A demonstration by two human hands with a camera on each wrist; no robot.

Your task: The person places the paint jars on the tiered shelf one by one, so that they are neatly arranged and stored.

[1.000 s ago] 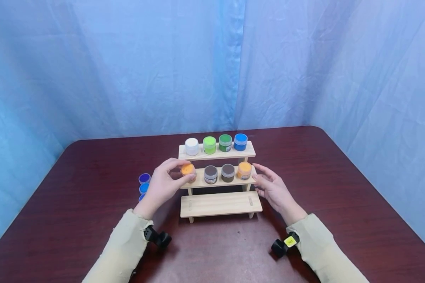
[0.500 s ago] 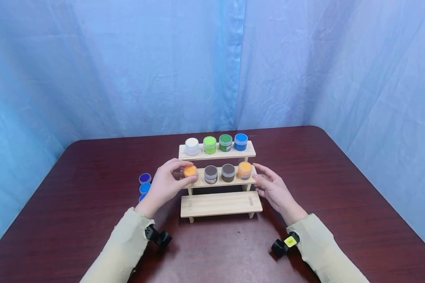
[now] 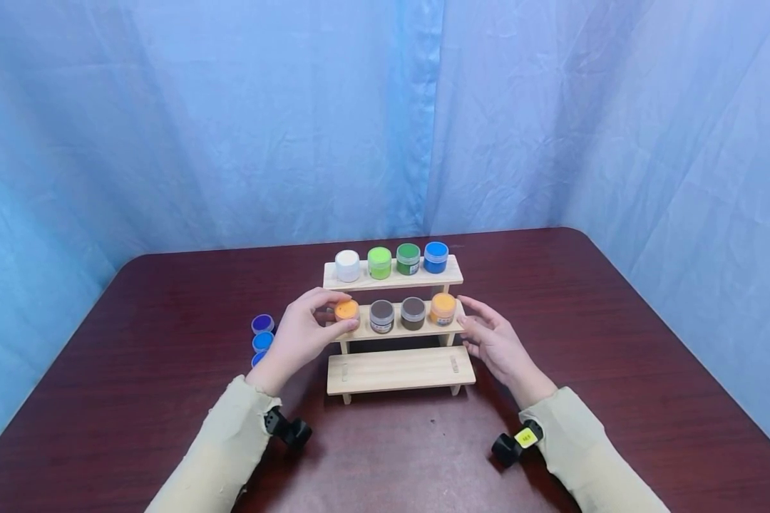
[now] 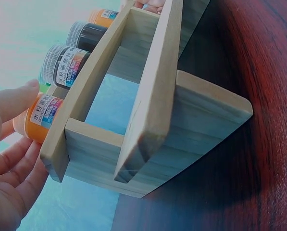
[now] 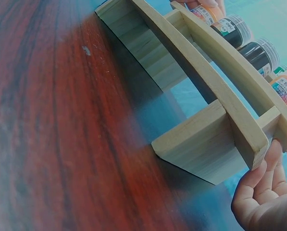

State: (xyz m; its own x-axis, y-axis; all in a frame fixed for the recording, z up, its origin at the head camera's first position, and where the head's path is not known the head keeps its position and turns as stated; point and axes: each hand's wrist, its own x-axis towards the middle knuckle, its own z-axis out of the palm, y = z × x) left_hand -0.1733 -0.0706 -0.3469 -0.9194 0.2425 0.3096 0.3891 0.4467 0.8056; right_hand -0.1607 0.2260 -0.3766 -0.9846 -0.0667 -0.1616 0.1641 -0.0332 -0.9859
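Observation:
A three-tier wooden stand [image 3: 398,370] stands on the table. At the left end of its middle shelf, my left hand [image 3: 298,333] pinches an orange paint jar [image 3: 346,311] between thumb and fingers. In the left wrist view the thumb [image 4: 18,101] lies against that jar's lid side. My right hand [image 3: 497,343] holds the right end of the stand, its fingertips against the wood in the right wrist view. Two dark paint jars [image 3: 398,315] and another orange paint jar [image 3: 443,309] share the middle shelf, the latter close to my right fingers.
Along the top shelf stand a white jar [image 3: 348,266], a light green jar [image 3: 380,263], a dark green jar [image 3: 408,259] and a blue jar [image 3: 435,257]. Left of the stand, blue and purple jars [image 3: 262,341] sit on the table [image 3: 167,356], partly behind my left hand.
My left hand has shifted the orange jar slightly right and down onto the left end of the middle shelf. My right hand has stayed at the stand's right end.

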